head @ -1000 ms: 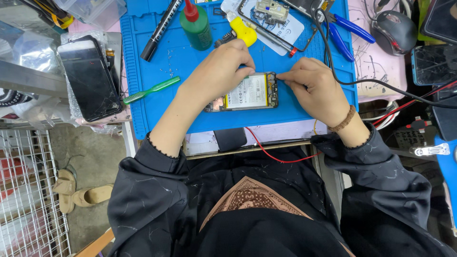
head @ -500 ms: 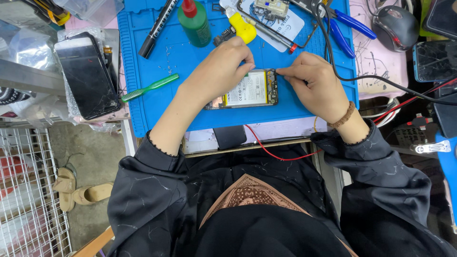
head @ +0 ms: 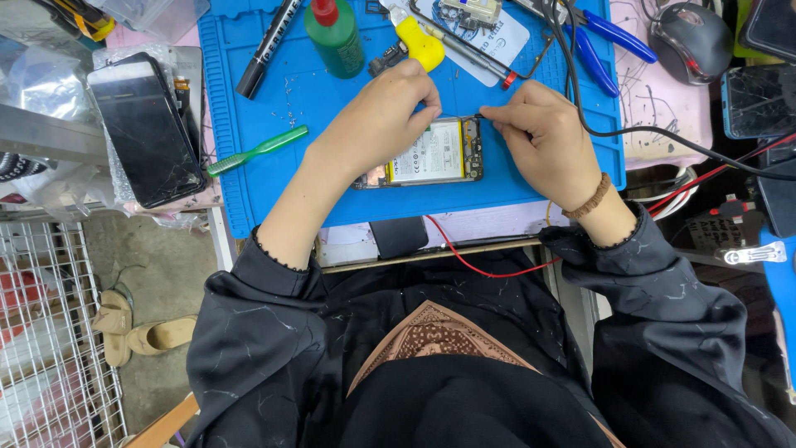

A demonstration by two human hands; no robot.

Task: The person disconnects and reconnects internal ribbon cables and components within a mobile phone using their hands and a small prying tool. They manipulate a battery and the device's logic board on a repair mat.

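An opened phone (head: 435, 152) with its white battery showing lies on a blue work mat (head: 257, 108). My left hand (head: 377, 120) rests over the phone's left part, fingers curled at its top edge. My right hand (head: 543, 137) sits at the phone's right end, with fingertips pinched on a thin dark tool or wire (head: 474, 116) that spans between both hands. Whether the left fingers also pinch it is unclear. A brown bead bracelet circles my right wrist.
On the mat lie a green toothbrush (head: 257, 150), a green bottle with red cap (head: 333, 33), a black marker (head: 267, 46), a yellow tool (head: 419, 43) and blue pliers (head: 599, 43). A cracked phone (head: 145, 129) sits left. A mouse (head: 692, 29) and cables sit right.
The view has shifted slightly. My hands stay at the phone, and my fingers have drawn closer to its top right edge.
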